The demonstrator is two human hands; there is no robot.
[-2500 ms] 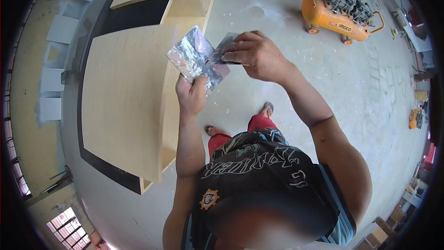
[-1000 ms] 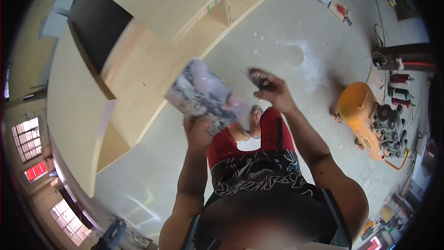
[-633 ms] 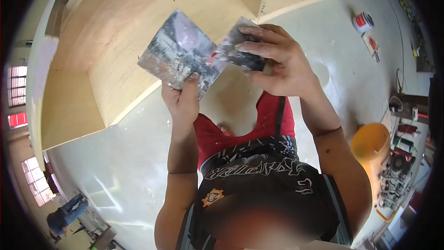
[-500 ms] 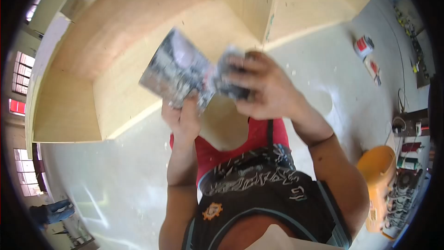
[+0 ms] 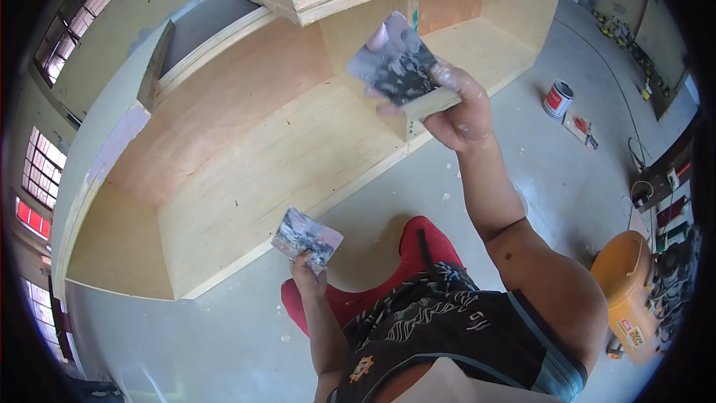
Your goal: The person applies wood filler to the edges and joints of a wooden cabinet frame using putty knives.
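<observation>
My right hand [image 5: 466,108] is raised in front of the wooden cabinet [image 5: 246,157], fingers closed round a flat putty scraper [image 5: 409,69]. This scraper's face is smeared dark grey, with a pale lilac dab of putty [image 5: 379,37] near its far corner and a pale strip along the gripped edge. Lower down, my left hand [image 5: 306,275] grips a smaller square putty-smeared plate [image 5: 307,237] by its near edge, close to the cabinet's bottom front edge. The two hands are well apart.
Lilac putty [image 5: 119,142] coats part of the cabinet's left edge. On the grey floor to the right stand a can [image 5: 558,98] and a flat smeared piece [image 5: 580,128]. A yellow bin [image 5: 623,276] stands at the right, near cables and tools.
My hands have separated: the right moved up with its scraper, the left down with its plate. Half a second ago both pieces were close together. The view has shifted, showing more of the cabinet top.
</observation>
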